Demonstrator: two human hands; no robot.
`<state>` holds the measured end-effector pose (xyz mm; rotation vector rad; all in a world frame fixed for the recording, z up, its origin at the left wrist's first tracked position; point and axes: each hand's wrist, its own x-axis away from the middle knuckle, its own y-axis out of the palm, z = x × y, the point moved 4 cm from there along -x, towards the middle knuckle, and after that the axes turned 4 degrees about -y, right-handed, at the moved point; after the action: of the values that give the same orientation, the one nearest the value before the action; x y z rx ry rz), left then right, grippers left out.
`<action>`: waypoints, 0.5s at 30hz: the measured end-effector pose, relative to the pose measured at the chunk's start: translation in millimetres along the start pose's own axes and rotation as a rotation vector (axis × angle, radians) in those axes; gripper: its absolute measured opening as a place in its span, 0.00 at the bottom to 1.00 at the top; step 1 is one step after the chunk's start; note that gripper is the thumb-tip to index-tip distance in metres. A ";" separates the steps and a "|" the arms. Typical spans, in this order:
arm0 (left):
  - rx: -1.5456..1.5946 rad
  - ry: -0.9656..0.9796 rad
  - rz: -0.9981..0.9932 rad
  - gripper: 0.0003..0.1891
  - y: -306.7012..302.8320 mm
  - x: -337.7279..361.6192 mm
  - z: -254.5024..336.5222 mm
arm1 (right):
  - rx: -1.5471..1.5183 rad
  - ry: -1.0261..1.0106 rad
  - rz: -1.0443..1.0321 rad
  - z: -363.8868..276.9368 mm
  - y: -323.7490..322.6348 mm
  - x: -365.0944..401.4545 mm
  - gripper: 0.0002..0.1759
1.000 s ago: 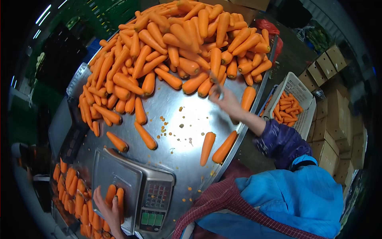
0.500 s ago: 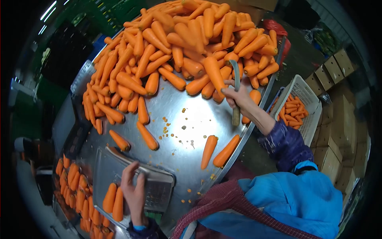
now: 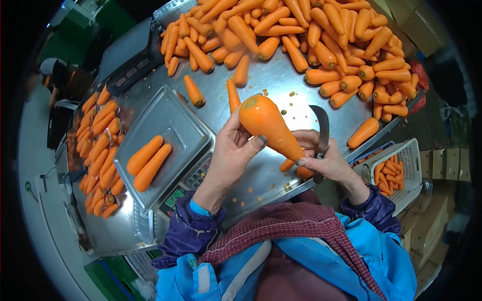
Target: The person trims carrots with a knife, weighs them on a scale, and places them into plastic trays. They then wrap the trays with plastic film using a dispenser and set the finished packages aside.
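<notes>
A large carrot (image 3: 271,125) is held up in front of me, its thick end to the upper left. My left hand (image 3: 231,150) grips that thick end between thumb and fingers. At the carrot's thin tip, my right hand (image 3: 326,160) pinches it and also holds a curved knife (image 3: 324,130), its blade pointing up. Two carrots (image 3: 150,163) lie side by side on the tray of a scale (image 3: 173,118). Behind the hands, a big heap of carrots (image 3: 326,52) covers the far part of the metal table (image 3: 211,90).
Packed carrots (image 3: 103,160) lie at the left. A second black scale (image 3: 128,52) stands at the back left. A white crate (image 3: 411,165) with small carrots is on the right, near cardboard boxes (image 3: 429,226). Another person (image 3: 63,75) is at the far left.
The view has turned leftward and down. My right hand has brought the large carrot from the heap toward my body, and my left hand has left the scale's tray and taken hold of it.
</notes>
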<state>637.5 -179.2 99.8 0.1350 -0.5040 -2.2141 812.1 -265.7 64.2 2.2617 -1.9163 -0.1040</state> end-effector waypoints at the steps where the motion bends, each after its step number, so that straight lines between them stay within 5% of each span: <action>1: 0.033 -0.002 0.000 0.33 -1.5 3.1 2.5 | 0.040 -0.035 0.018 -4.9 1.7 -0.3 0.32; 3: 0.071 0.005 0.004 0.34 -4.4 9.2 7.4 | 0.112 0.027 0.022 -11.1 5.4 1.4 0.28; 5: 0.057 0.054 0.057 0.34 -8.5 14.0 12.5 | 0.396 -0.132 0.121 -25.2 7.4 0.1 0.26; 15: -0.052 0.166 0.083 0.32 0.3 29.2 30.3 | 0.624 -0.314 0.230 -32.9 22.6 -0.6 0.21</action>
<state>611.0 -192.3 129.7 0.2637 -0.3536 -2.1111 795.5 -265.8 100.5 2.4668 -2.6629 0.2133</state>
